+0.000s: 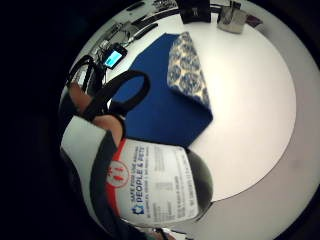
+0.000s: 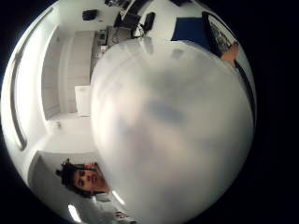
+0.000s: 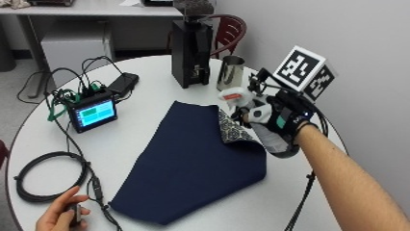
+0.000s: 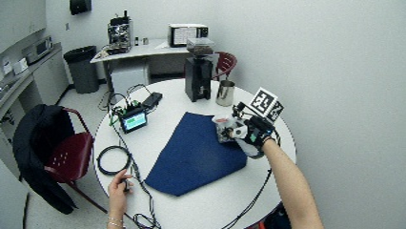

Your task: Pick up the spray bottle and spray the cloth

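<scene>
A round white bench point(image 3: 160, 67) seen from above, described from its left side to its right, with the dark blue cloth point(image 3: 192, 163) at its middle as the landmark. Left of the cloth, at the near edge, a bare hand point(image 3: 61, 216) rests on the bench beside a coiled black cable point(image 3: 38, 178). Beyond that, still left of the cloth, stands a small screen point(image 3: 94, 112) with wires plugged into it. The cloth lies flat, its far right corner folded over to show a blue and white patterned underside point(image 3: 230, 131). Behind the cloth stand a black grinder point(image 3: 191, 50) and, just right of it, a metal cup point(image 3: 230, 73). At the cloth's right edge, above the folded corner, the gloved right hand point(image 3: 278, 120) grasps the spray bottle point(image 3: 272, 137), fingers curled round it. The bottle is lifted off the bench, its white and orange spray head point(image 3: 234, 95) turned toward the cloth. From the palm, the bottle's printed label point(image 1: 155, 185) sits right against the hand, with the cloth beneath it
</scene>
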